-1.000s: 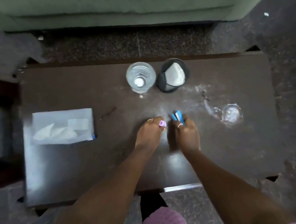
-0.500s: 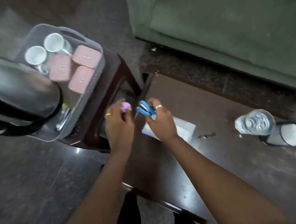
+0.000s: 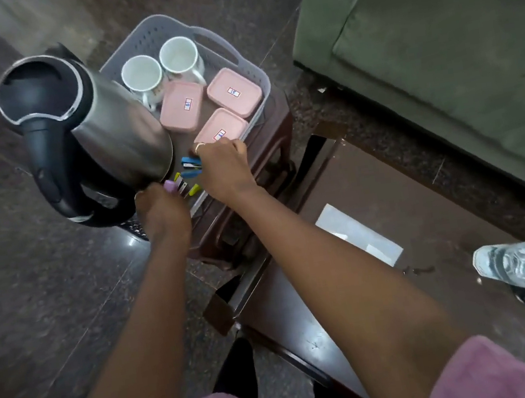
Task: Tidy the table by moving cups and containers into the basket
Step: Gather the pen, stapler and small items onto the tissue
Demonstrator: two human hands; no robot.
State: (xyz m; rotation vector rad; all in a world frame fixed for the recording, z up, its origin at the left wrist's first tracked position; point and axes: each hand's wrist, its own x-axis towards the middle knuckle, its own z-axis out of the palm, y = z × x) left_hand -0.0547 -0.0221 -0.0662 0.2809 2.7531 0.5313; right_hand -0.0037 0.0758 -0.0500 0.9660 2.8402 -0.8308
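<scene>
Left hand [image 3: 164, 210], right hand [image 3: 226, 167] over basket [image 3: 146, 37]: grips unclear

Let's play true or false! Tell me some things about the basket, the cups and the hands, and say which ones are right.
1. Two white cups stand in the basket. True.
2. There are four pink containers in the basket. False: there are three.
3. The glass is already in the basket. False: it stands on the table, far from the basket.
4. The right hand holds a small blue thing over the basket. True.
5. The left hand is holding nothing. False: it pinches a small purple thing next to the kettle.
</scene>
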